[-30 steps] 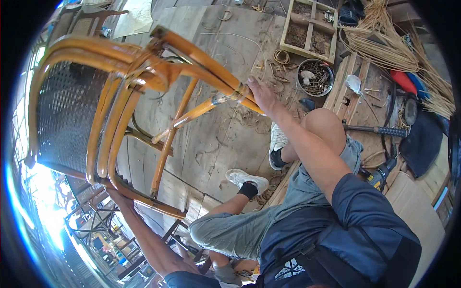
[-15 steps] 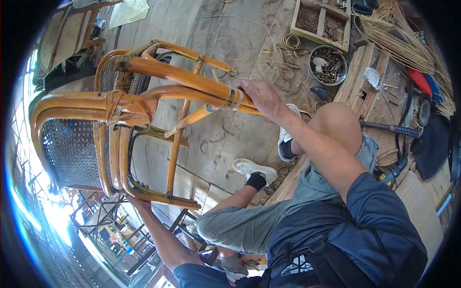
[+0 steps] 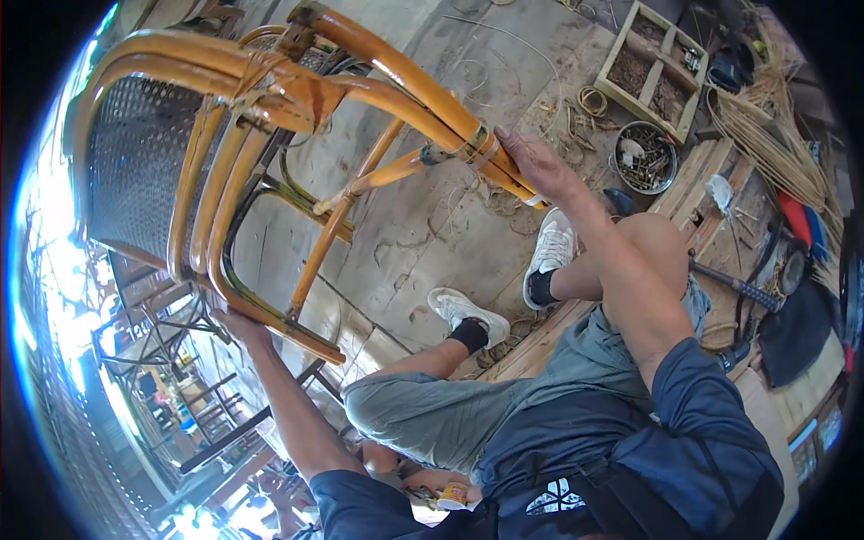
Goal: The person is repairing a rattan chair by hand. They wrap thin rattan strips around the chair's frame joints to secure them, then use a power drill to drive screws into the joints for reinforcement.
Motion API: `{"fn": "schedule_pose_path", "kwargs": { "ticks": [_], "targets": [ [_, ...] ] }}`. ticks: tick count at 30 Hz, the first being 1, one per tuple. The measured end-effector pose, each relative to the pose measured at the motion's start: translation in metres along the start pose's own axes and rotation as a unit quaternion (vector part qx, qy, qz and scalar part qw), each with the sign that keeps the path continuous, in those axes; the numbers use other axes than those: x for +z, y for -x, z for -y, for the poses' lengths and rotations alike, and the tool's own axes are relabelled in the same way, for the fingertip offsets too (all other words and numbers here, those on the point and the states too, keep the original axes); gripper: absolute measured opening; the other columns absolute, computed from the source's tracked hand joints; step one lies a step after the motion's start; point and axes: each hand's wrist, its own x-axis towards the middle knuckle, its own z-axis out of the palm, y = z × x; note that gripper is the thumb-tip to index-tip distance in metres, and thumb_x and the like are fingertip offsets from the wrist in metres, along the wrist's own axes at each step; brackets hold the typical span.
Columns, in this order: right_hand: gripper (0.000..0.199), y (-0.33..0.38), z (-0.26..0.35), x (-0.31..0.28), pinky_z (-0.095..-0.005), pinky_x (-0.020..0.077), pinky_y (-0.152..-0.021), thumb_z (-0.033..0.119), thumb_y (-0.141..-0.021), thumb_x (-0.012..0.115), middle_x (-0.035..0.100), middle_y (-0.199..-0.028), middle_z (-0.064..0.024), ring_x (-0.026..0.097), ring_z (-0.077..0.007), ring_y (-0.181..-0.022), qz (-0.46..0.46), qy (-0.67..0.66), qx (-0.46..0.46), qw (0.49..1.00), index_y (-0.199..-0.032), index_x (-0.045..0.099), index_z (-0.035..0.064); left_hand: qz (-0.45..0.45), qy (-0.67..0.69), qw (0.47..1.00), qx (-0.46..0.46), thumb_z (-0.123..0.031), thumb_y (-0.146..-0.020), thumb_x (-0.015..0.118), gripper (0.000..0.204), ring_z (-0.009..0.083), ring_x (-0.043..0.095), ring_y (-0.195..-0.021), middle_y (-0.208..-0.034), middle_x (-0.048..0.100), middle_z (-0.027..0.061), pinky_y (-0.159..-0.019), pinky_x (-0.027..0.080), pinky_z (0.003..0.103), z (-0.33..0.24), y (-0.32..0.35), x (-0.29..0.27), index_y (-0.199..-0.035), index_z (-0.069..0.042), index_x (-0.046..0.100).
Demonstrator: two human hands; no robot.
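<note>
Head view: the chair tilts over the floor at front left — right hand clasping one end, left hand against the opposite side, its grip too hidden to tell — spread wide, likely for balance.

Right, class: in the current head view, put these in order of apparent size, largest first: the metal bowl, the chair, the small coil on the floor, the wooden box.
1. Chair, though it is nearer the camera, which probably enlarges it
2. Wooden box
3. Metal bowl
4. Small coil
</note>
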Motion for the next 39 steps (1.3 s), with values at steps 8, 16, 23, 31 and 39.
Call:
{"fn": "schedule_pose_path", "kwargs": {
  "ticks": [8,16,23,31,39],
  "targets": [
    [0.065,0.045,-0.009,0.029,-0.0349,0.0446,-0.078,0.056,-0.099,0.029,0.063,-0.089,-0.0111,0.055,-0.0203,-0.081,-0.047,0.098,-0.053,0.993,-0.110,0.059,-0.0004,-0.087,-0.217,0.913,0.334,-0.046,-0.098,0.031,0.066,0.0337,0.050,-0.117,-0.135,0.045,0.0237,-0.098,0.039,0.040,0.054,-0.068,-0.014,-0.140,0.005,0.032],
    [0.060,0.106,-0.019,0.066,-0.0264,0.0438,-0.080,0.053,-0.099,0.033,0.060,-0.100,-0.0035,0.052,-0.0105,-0.089,-0.014,-0.195,0.035,0.980,-0.119,0.056,0.0007,-0.099,-0.309,0.802,0.501,-0.049,-0.100,0.019,0.064,0.0395,0.056,-0.110,-0.121,0.058,0.0241,-0.092,0.044,0.043,0.032,-0.121,0.013,-0.136,-0.001,0.044],
    [0.051,0.056,0.027,0.055,-0.0257,0.0429,-0.076,0.049,-0.099,0.038,0.054,-0.099,-0.0010,0.047,-0.0101,-0.083,-0.234,0.028,-0.104,0.966,-0.115,0.056,0.0043,-0.115,-0.352,0.895,0.247,-0.051,-0.097,0.028,0.062,0.0422,0.062,-0.090,-0.097,0.065,0.0264,-0.077,0.048,0.046,0.021,-0.148,0.022,-0.114,0.000,0.059],
    [0.044,-0.061,0.102,0.046,-0.0304,0.0487,-0.071,0.051,-0.090,0.057,0.058,-0.082,-0.0035,0.061,-0.0183,-0.082,0.004,-0.227,-0.108,0.968,-0.104,0.059,0.0099,-0.177,-0.557,0.682,0.439,-0.022,-0.095,0.040,0.028,0.0371,0.065,-0.085,-0.087,0.066,0.0231,-0.072,0.051,0.047,0.036,-0.143,0.019,-0.113,-0.005,0.053],
    [0.038,-0.047,0.102,0.059,-0.0295,0.0512,-0.080,0.039,-0.098,0.046,0.062,-0.104,-0.0023,0.061,-0.0135,-0.091,-0.098,-0.177,-0.166,0.965,-0.122,0.051,0.0108,-0.148,-0.504,0.694,0.492,-0.029,-0.096,0.038,0.025,0.0429,0.064,-0.078,-0.080,0.065,0.0238,-0.065,0.049,0.055,0.016,-0.134,0.052,-0.103,-0.009,0.052]
  ]
}}
